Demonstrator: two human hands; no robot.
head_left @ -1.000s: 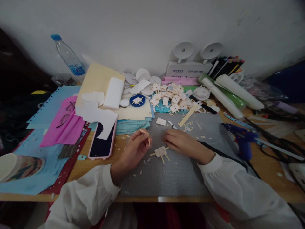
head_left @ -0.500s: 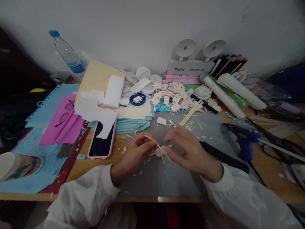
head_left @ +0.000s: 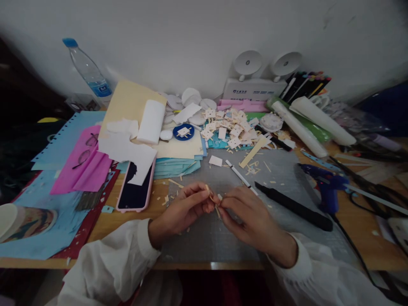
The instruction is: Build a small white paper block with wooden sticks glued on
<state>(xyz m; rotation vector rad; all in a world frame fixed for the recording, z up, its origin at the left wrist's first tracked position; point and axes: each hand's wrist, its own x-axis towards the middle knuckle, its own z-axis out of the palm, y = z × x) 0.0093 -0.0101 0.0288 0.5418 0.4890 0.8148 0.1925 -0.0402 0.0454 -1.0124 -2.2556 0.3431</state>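
My left hand [head_left: 186,208] is closed in a pinch, with a thin wooden strip [head_left: 207,187] standing out above thumb and forefinger. Against its fingertips presses my right hand [head_left: 247,214], also pinching at the small piece, much of which the fingers hide. A second strip end [head_left: 218,212] pokes out below, between the hands. Both hands are above the grey cutting mat [head_left: 204,250]. Just beyond them lie a small white card [head_left: 216,160], a white pen [head_left: 238,174] and a black-handled knife [head_left: 295,207].
Many small cards with sticks [head_left: 236,129] are heaped at the back. To the left are a phone [head_left: 135,191], pink paper [head_left: 83,163] with glasses, a paper cup [head_left: 28,222] and a bottle [head_left: 87,68]. A blue glue gun [head_left: 328,191] lies right, its cord trailing forward.
My right hand has moved down and its fingers have closed against the left fingertips. More of the pen and knife shows. The pale piece between the hands is now mostly covered.
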